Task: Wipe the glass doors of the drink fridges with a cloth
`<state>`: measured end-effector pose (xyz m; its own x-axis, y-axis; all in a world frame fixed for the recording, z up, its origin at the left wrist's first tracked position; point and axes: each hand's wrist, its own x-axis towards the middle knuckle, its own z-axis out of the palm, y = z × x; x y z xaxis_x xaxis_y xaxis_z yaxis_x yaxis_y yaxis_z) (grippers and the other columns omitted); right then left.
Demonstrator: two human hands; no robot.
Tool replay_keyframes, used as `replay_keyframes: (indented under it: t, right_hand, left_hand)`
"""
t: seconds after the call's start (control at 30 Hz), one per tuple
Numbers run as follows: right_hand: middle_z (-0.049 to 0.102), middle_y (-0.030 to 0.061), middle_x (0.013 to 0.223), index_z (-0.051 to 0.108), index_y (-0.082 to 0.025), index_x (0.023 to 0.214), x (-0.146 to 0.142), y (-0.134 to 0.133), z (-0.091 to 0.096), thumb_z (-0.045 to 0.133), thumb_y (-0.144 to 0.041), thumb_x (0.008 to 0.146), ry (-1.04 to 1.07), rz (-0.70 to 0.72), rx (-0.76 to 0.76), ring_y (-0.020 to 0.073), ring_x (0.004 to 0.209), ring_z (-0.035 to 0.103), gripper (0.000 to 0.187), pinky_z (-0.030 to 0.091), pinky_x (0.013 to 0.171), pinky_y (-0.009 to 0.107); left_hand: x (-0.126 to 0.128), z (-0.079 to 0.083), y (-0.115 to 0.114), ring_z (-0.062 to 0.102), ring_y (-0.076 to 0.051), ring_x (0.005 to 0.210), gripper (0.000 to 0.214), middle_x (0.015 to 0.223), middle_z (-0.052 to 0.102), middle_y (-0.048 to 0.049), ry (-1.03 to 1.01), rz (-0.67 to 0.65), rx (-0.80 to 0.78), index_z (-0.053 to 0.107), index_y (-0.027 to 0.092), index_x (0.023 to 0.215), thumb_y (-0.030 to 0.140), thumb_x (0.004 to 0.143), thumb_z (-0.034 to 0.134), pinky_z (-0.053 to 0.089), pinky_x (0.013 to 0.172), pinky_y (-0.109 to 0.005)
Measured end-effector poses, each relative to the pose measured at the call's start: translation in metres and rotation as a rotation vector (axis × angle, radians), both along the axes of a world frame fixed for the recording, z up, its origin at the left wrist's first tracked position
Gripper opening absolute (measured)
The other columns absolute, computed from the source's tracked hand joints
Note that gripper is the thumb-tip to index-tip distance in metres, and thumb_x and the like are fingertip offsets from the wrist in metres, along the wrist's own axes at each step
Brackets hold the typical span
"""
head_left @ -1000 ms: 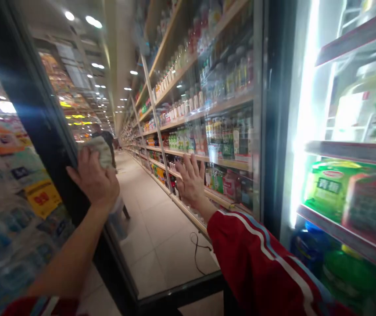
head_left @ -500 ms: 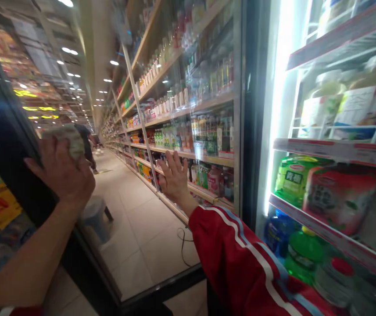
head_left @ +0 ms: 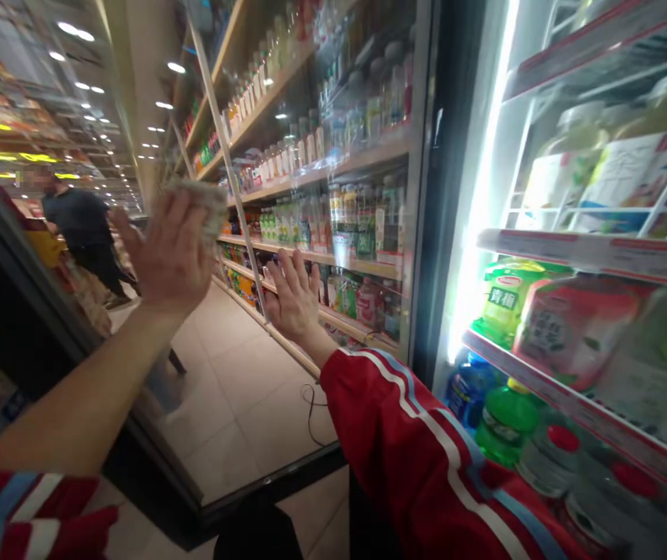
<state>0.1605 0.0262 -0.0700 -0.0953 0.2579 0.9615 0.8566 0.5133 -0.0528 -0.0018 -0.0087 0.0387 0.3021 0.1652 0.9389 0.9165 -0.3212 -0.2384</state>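
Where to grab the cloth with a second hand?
Probably pinch the right edge of the cloth, coming from the right: that part sticks out past the left hand, which covers much of the rest.

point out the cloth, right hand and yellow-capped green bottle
Cloth [head_left: 214,208]: head view, its uncovered right part.
Right hand [head_left: 293,306]: head view, back of the hand.
Yellow-capped green bottle [head_left: 507,424]: head view, its body.

So one fridge shelf [head_left: 543,386] has a green bottle [head_left: 505,303] and a red bottle [head_left: 575,330] side by side, the upper shelf [head_left: 572,253] holds white-labelled bottles [head_left: 563,167], and those wooden shelves [head_left: 371,165]? Packed with drinks [head_left: 390,101].
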Motion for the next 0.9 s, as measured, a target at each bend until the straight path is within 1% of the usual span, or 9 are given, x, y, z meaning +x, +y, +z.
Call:
replay_keyframes:
  t: [0.1,0.17,0.33,0.4,0.53,0.63,0.7,0.8,0.9]
  right_hand:
    - [0.036,0.0057,0.147,0.044,-0.021,0.133,0.000,0.001,-0.001,0.038,-0.034,0.089,0.009,0.003,0.015,0.0209,0.143,0.007,0.047,0.004,0.115,0.048]
    - [0.037,0.0063,0.146,0.044,-0.020,0.133,0.000,0.001,-0.001,0.038,-0.034,0.089,0.013,0.006,0.026,0.0208,0.143,0.007,0.047,0.004,0.115,0.048]
    - [0.033,0.0063,0.148,0.041,-0.020,0.136,0.002,-0.001,-0.001,0.037,-0.034,0.090,-0.012,-0.005,-0.002,0.0206,0.144,0.004,0.049,0.004,0.115,0.048]
    - [0.031,0.0058,0.149,0.039,-0.020,0.137,0.003,-0.003,0.000,0.037,-0.035,0.090,-0.035,-0.020,-0.037,0.0209,0.144,0.003,0.050,0.003,0.115,0.048]
    - [0.028,0.0060,0.151,0.037,-0.020,0.139,0.003,-0.004,0.001,0.039,-0.036,0.090,-0.070,-0.055,-0.100,0.0225,0.143,0.004,0.052,0.002,0.115,0.048]
    - [0.025,0.0060,0.152,0.036,-0.020,0.140,0.003,-0.004,0.001,0.040,-0.037,0.090,-0.085,-0.063,-0.114,0.0230,0.143,0.003,0.053,0.002,0.115,0.049]
    - [0.025,0.0060,0.152,0.035,-0.020,0.140,0.003,-0.005,0.001,0.039,-0.037,0.090,-0.082,-0.064,-0.117,0.0229,0.144,0.003,0.053,0.002,0.115,0.049]
    - [0.025,0.0054,0.152,0.034,-0.021,0.141,0.004,-0.005,0.001,0.038,-0.036,0.090,-0.080,-0.066,-0.122,0.0226,0.144,0.004,0.053,0.003,0.115,0.049]
    - [0.026,0.0056,0.151,0.034,-0.020,0.141,0.004,-0.004,0.000,0.038,-0.035,0.090,-0.076,-0.050,-0.106,0.0226,0.143,0.004,0.053,0.003,0.115,0.049]
  left_hand:
    - [-0.017,0.013,-0.004,0.023,-0.027,0.138,0.058,0.146,0.035,-0.0113,-0.164,0.067,0.046,0.040,0.015,0.133,0.021,0.076,0.051,-0.001,0.107,-0.065]
    - [-0.016,0.015,-0.003,0.020,-0.027,0.139,0.060,0.147,0.033,-0.0106,-0.176,0.066,0.046,0.038,0.015,0.133,0.019,0.075,0.052,-0.002,0.108,-0.064]
    - [0.017,-0.006,0.007,0.024,-0.023,0.138,0.047,0.144,0.039,-0.0073,0.008,-0.036,-0.036,0.044,0.017,0.130,0.024,0.083,0.046,-0.003,0.112,-0.056]
    - [0.022,-0.015,0.010,0.025,-0.021,0.138,0.044,0.143,0.041,-0.0058,0.071,-0.052,-0.063,0.045,0.020,0.129,0.028,0.086,0.044,-0.004,0.113,-0.051]
    - [-0.001,-0.015,0.005,0.027,-0.019,0.137,0.045,0.143,0.042,-0.0045,0.080,0.000,-0.019,0.045,0.022,0.129,0.028,0.085,0.045,-0.004,0.114,-0.050]
    - [-0.023,-0.006,-0.002,0.024,-0.022,0.138,0.052,0.145,0.037,-0.0071,-0.078,0.045,0.052,0.042,0.017,0.131,0.023,0.080,0.049,-0.003,0.112,-0.057]
    - [-0.026,-0.001,-0.004,0.022,-0.024,0.139,0.053,0.146,0.036,-0.0076,-0.172,0.047,0.062,0.042,0.016,0.131,0.021,0.078,0.049,-0.003,0.111,-0.059]
    - [-0.013,-0.001,0.000,0.021,-0.023,0.139,0.051,0.146,0.036,-0.0066,-0.199,0.019,0.048,0.043,0.015,0.130,0.022,0.080,0.050,-0.003,0.112,-0.056]
    - [0.012,-0.008,0.006,0.022,-0.020,0.139,0.048,0.145,0.038,-0.0048,-0.107,-0.027,0.024,0.045,0.018,0.130,0.025,0.083,0.047,-0.001,0.114,-0.053]
